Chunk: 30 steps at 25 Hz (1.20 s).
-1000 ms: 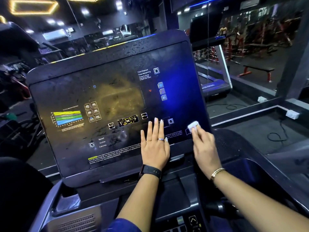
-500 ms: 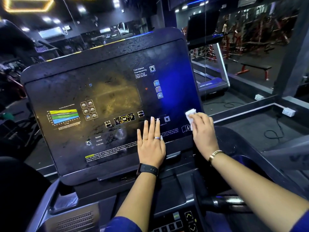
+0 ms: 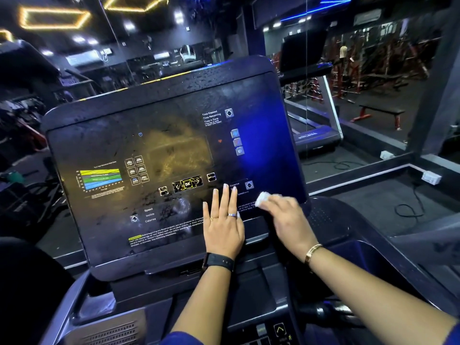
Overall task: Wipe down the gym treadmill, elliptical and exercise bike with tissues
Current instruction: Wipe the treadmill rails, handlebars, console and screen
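One wadded tissue [image 3: 262,197] pokes from right grip [image 3: 288,220].

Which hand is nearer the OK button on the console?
Left. The left hand lies flat just right of the OK button; the right hand, holding the tissue, is farther right.

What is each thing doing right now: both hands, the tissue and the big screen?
console, dusty and smeared, display dark.
left hand, flat on the console, fingers straight.
right hand, holds the tissue against the console.
tissue, crumpled, pressed on the console's lower right part.
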Available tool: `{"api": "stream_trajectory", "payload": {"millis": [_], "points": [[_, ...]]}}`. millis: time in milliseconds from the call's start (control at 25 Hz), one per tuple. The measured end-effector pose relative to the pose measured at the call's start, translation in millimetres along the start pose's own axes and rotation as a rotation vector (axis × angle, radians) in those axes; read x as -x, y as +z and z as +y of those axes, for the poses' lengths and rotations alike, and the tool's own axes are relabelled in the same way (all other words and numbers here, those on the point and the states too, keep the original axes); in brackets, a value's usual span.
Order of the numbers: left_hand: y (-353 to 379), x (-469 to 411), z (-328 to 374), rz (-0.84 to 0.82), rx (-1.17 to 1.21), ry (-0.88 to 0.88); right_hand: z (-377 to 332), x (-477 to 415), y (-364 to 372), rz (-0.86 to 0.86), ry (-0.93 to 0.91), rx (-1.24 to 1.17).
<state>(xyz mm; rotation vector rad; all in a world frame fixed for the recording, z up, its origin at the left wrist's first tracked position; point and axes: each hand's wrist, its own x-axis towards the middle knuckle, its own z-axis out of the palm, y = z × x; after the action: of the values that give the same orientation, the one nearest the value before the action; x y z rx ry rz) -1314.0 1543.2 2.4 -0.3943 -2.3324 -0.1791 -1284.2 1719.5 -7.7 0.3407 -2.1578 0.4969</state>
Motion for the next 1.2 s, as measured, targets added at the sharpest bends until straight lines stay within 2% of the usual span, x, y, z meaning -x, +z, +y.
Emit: {"api": "stream_trajectory", "payload": {"millis": [80, 160, 240, 400, 520, 600, 720, 800, 920, 1040, 1120, 1200], "points": [[-1, -1, 1, -0.010, 0.002, -0.006, 16, -18, -6, 0.066, 0.220, -0.014], [-1, 0, 1, -0.012, 0.000, -0.006, 21, -38, -5, 0.102, 0.330, 0.001], [-2, 1, 1, -0.008, -0.001, -0.007, 8, -48, 2, 0.090, 0.285, 0.023], [-2, -1, 0, 0.009, 0.009, 0.005, -35, -22, 13, -0.122, 0.017, -0.087], [-3, 0, -2, 0.023, 0.022, 0.012, -20, -6, 6, -0.058, -0.040, -0.094], [-4, 0, -4, 0.028, 0.042, -0.019, 4, -11, 0, 0.069, 0.069, 0.001], [-5, 2, -13, 0.006, 0.049, -0.028, 15, -36, -4, 0.185, 0.352, 0.032], [-7, 5, -25, 0.012, 0.041, -0.032, 1, -52, 4, 0.227, 0.408, 0.023], [-11, 8, -46, 0.031, 0.031, -0.046, -44, -53, 25, 0.213, 0.252, 0.016], [-14, 12, -60, 0.036, 0.036, -0.036, -93, -28, 46, 0.063, 0.045, -0.067], [-15, 15, -68, 0.034, 0.043, -0.020, -96, -16, 44, 0.006, -0.031, -0.065], [-16, 18, -74, 0.028, 0.046, -0.011, -79, -13, 35, 0.035, -0.024, -0.019]]}}
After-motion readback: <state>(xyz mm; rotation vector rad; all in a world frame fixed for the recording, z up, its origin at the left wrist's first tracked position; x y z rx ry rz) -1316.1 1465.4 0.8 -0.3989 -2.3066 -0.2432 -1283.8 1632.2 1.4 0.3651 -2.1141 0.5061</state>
